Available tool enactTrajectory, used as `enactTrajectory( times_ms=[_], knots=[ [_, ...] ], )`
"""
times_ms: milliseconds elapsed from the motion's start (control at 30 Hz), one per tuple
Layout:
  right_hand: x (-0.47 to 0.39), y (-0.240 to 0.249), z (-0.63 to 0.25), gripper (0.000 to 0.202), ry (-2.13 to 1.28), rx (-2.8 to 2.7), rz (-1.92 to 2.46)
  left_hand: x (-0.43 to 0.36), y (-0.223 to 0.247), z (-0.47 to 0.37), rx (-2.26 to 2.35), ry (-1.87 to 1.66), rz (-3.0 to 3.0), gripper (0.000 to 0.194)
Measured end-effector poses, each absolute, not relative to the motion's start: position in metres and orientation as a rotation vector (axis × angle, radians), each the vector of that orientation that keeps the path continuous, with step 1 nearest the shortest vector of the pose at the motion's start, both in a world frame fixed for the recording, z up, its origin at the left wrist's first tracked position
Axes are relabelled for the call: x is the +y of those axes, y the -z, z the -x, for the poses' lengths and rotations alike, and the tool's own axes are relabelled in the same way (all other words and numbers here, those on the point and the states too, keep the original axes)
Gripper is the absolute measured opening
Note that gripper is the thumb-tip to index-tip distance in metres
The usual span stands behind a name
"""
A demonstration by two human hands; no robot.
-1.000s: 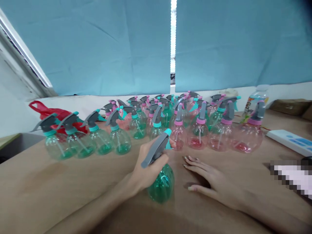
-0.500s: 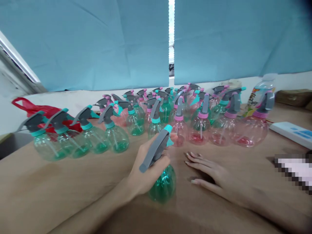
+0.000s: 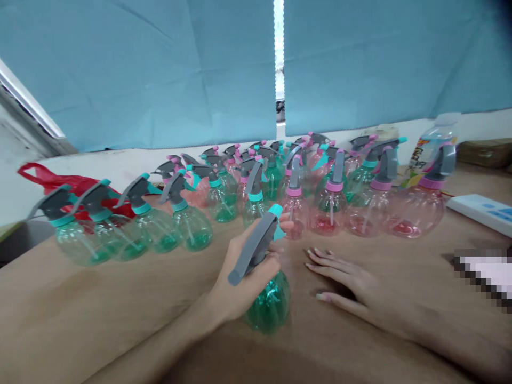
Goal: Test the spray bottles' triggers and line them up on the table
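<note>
My left hand [image 3: 246,272] is wrapped round the neck of a green spray bottle [image 3: 270,304] with a grey and turquoise trigger head; one finger reaches out past the trigger. The bottle stands near the front of the wooden table [image 3: 160,320]. To its right my right hand [image 3: 344,277] lies flat on the tabletop, fingers spread, holding nothing. Beyond my left hand are a green bottle [image 3: 256,205] and a pink spray bottle [image 3: 295,218]. Other pink bottles [image 3: 326,213] with grey heads stand past my right hand.
Several green spray bottles [image 3: 192,226] form a row at left, before a red plastic bag [image 3: 60,178]. More bottles crowd the back. On the right are a labelled clear bottle [image 3: 430,144], a white box-like device [image 3: 480,210] and a pixelated object [image 3: 486,274]. Blue curtains [image 3: 160,74] hang behind.
The view has shifted slightly. A finger of my left hand now stretches further out beyond the trigger. My right hand and the bottles stay in place.
</note>
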State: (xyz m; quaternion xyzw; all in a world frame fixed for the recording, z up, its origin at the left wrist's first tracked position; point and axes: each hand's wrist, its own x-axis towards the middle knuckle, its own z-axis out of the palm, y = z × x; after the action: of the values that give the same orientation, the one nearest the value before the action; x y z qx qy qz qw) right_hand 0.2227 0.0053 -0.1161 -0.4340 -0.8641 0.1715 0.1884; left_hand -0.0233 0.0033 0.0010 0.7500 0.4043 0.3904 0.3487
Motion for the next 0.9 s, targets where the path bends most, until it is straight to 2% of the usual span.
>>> enactTrajectory(
  times_ms=[400,900],
  knots=[
    [0.0072,0.1115,-0.2234,0.055,-0.494,-2.472,1.212,0.0055,0.0019,0.0196,0.914,-1.085,-1.882,0.038],
    [0.0077,0.1134,-0.2239,0.055,-0.514,-2.416,1.157,0.0026,-0.0036,0.0184,1.074,-1.050,-1.892,0.036]
  ],
)
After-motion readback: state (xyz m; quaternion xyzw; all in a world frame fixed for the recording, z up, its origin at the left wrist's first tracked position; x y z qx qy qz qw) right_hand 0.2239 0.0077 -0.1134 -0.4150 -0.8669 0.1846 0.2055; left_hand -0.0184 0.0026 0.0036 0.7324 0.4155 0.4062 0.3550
